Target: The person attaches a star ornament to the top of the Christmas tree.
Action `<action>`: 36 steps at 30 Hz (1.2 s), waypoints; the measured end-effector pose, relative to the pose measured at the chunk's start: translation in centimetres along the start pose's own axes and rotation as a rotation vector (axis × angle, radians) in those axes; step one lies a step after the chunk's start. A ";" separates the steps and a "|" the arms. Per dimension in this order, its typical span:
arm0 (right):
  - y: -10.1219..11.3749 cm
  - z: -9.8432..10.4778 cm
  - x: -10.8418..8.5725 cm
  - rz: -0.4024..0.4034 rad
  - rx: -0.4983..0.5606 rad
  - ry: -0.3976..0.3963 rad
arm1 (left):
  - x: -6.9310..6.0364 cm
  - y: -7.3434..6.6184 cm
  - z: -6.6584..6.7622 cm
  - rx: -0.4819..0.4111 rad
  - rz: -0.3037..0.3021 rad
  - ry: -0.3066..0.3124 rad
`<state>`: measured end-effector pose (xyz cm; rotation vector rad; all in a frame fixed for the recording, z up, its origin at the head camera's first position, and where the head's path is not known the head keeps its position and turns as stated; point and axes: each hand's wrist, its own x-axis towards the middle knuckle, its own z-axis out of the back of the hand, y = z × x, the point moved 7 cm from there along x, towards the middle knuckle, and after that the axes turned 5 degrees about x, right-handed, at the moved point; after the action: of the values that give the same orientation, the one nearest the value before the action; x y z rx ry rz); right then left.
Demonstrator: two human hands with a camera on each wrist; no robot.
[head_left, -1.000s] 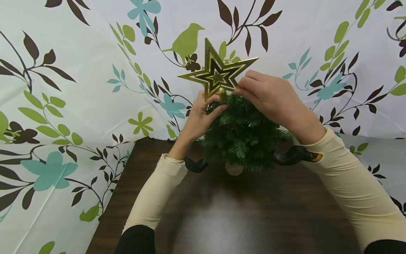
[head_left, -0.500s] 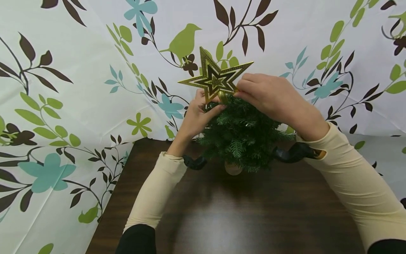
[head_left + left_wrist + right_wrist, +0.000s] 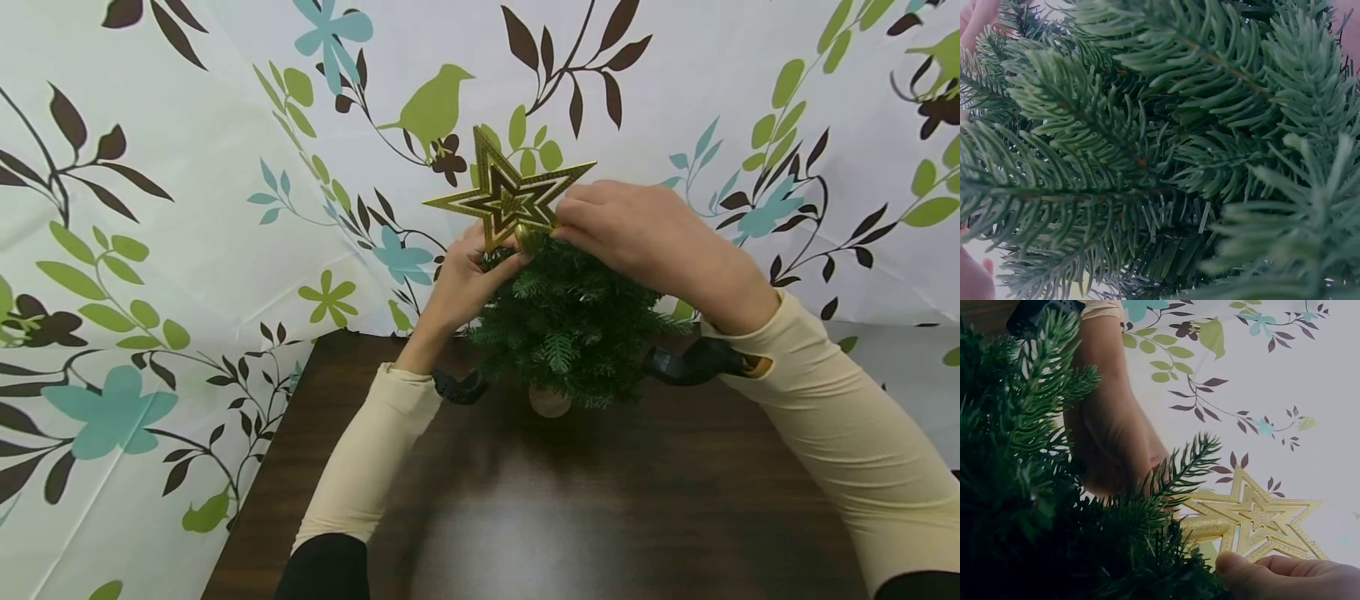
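Note:
A gold star tree topper (image 3: 513, 202) with nested outlines stands tilted at the top of a small green artificial Christmas tree (image 3: 573, 333). My right hand (image 3: 637, 229) pinches the star's lower right point between thumb and fingers. At the treetop my left hand (image 3: 465, 279) curls its thumb and fingers round the tip, just below the star. In the right wrist view the star's gold socket (image 3: 1207, 528) meets the branches; whether the tip is inside it is hidden. Green branches (image 3: 1141, 156) fill the left wrist view, with bits of skin at its edges.
The tree's pale round base (image 3: 550, 402) rests on a dark wooden table (image 3: 525, 500). Behind and to the left hangs a white cloth (image 3: 225, 233) printed with leaves, birds and flowers. Black wrist devices (image 3: 693, 361) sit near the branches.
The star has come down a little toward the treetop, with my right hand still pinching it. My left hand stays at the tip, shifted only slightly.

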<state>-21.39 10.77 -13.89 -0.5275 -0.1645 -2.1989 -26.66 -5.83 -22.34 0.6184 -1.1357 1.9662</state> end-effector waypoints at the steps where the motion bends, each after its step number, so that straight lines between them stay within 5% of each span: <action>1: 0.0 0.0 0.0 0.000 0.001 0.001 | 0.0 0.0 0.0 0.002 -0.002 0.000; 12: -0.3 -0.3 0.0 -0.027 -0.002 0.043 | 0.1 -0.3 -0.2 0.032 -0.008 -0.001; 20: -0.7 0.2 -0.4 0.004 0.023 -0.077 | 0.3 -0.6 -0.3 0.002 0.010 0.000; 30: -1.0 0.3 -0.3 0.016 0.073 -0.168 | 0.3 -0.6 0.0 -0.033 -0.038 -0.014; 36: -1.3 0.3 -0.5 0.021 0.114 -0.200 | -0.3 -0.2 0.3 -0.039 0.020 -0.011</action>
<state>-21.98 12.05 -13.78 -0.6811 -0.3867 -2.1002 -26.29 -6.13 -22.34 0.6000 -1.1883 1.9554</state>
